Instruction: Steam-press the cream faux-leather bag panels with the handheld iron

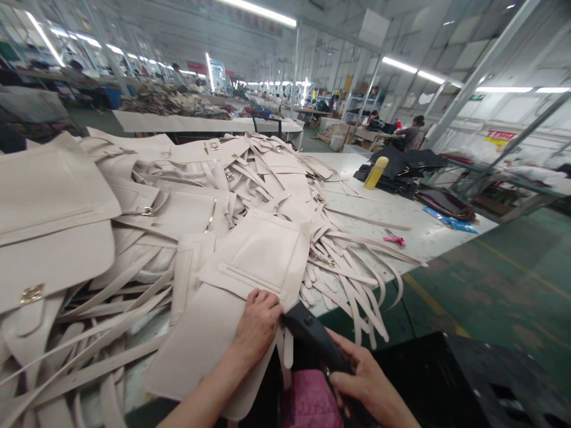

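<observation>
My left hand (260, 324) is closed over the edge of a beige leather-like bag panel (263, 246), just below its stitched pocket. The panel's long flap (196, 351) spreads under my left forearm towards me. My right hand (357, 368) is wrapped round a black handheld tool (312, 333) with a tapered body; its exact kind does not show. The tool's front end reaches the panel's edge right beside my left fingers. Short beige straps (288, 351) dangle below the tool. Pink fabric (310, 398) lies under it, close to my body.
Beige bag pieces and straps (357, 285) with gold buckles are heaped over the white table (379, 208). Farther right are pink-handled scissors (394, 238), a yellow bottle (376, 173) and dark bags (410, 166). A black box (468, 380) stands at lower right. People work farther back.
</observation>
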### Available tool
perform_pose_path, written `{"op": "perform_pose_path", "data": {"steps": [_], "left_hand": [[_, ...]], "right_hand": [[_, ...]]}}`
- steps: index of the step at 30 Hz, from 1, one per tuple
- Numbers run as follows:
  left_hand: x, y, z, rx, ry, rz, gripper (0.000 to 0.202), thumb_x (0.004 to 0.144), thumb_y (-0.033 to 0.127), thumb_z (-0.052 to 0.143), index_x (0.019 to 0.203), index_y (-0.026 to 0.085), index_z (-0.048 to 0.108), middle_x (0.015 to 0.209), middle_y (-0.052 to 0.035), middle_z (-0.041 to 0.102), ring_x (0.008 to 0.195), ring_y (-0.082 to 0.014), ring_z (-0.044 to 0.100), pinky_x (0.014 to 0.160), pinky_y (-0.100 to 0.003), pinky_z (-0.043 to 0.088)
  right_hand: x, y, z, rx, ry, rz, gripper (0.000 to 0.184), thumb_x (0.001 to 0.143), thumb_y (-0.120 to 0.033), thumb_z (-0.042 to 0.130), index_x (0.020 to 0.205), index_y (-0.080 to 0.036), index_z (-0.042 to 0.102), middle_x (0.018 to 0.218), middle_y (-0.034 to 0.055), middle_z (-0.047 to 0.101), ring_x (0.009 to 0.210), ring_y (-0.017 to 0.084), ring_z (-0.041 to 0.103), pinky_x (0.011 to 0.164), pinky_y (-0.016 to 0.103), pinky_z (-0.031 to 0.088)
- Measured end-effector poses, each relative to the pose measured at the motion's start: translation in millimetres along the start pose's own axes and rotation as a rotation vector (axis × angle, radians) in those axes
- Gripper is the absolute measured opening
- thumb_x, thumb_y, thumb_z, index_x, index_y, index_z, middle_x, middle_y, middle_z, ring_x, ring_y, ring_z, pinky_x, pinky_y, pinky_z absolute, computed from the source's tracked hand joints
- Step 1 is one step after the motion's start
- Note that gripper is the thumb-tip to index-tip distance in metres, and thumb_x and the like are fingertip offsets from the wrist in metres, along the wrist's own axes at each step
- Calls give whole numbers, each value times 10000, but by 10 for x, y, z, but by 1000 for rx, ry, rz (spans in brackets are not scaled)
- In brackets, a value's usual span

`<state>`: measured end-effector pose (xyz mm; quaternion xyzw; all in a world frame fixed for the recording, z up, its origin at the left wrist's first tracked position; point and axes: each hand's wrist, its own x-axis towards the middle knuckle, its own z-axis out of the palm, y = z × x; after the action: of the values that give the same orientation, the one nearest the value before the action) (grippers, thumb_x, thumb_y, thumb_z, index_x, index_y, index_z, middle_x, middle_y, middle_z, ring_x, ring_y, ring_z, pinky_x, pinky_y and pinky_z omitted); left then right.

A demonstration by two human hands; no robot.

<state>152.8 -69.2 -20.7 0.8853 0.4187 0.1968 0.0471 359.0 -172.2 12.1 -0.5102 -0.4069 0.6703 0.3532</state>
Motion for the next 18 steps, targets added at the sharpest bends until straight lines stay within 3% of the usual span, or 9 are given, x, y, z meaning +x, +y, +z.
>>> {"op": "perform_pose_path", "data": {"steps": [5,12,18], "left_hand": [[-4,1,16,-53,22,-44,121,792,154,512,692,181,575,794,-33,522,834,-189,434,854,-391,333],[-15,-35,57,-138,57,-40,126,748,101,518,647,170,549,778,-45,506,835,-200,440,803,-396,395],[-143,-37,-67,-224,39,9,191,795,70,407,675,167,518,807,-57,494,845,-189,453,788,-359,433]], "right_hand": [[-10,-41,-60,-42,120,-35,692,670,-151,527,1335,-166,334,577,-42,555,394,93,472,374,182,403],[-108,-213,56,-40,-42,-19,680,642,-41,500,1289,-238,422,732,-38,606,448,59,461,406,140,385],[109,-311,189,-117,-28,-31,654,679,-91,481,1305,-255,387,668,-55,561,397,50,431,357,134,375]]}}
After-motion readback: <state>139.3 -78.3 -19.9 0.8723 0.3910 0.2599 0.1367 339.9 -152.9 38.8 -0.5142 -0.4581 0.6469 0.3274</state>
